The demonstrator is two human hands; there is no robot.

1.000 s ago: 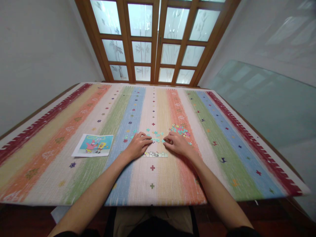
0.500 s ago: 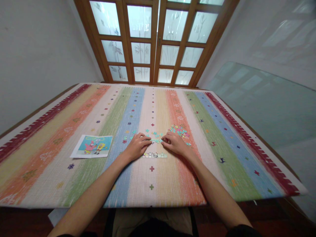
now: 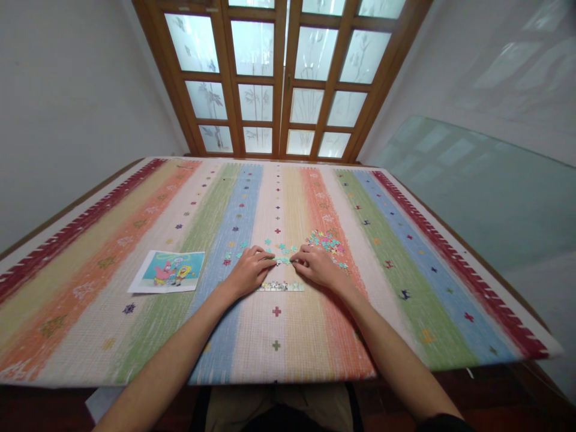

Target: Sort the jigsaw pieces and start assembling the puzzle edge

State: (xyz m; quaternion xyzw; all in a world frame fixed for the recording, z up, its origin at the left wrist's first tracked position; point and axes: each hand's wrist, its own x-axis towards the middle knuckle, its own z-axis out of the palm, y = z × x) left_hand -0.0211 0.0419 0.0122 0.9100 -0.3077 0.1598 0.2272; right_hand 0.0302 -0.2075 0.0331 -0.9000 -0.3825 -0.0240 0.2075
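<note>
Between my two hands lies a short row of joined teal jigsaw pieces (image 3: 283, 261). My left hand (image 3: 252, 268) has its fingertips closed at the row's left end. At the right end, my right hand (image 3: 314, 264) pinches with thumb and forefinger. Nearer to me is a joined strip of jigsaw pieces (image 3: 283, 287), partly behind my left hand. Several loose teal pieces (image 3: 282, 246) are scattered just beyond the row. A heap of mixed-colour pieces (image 3: 324, 241) sits behind my right hand.
A printed cartoon picture (image 3: 167, 272) lies to the left on the striped tablecloth (image 3: 288, 336). The table's front edge is close to my body. Wooden doors with glass panes (image 3: 256, 102) stand beyond the table, and a glass sheet (image 3: 486, 186) is at the right wall.
My right hand has shifted slightly left, towards my left hand, along the teal row. The whole view has tilted a little, so everything sits slightly lower.
</note>
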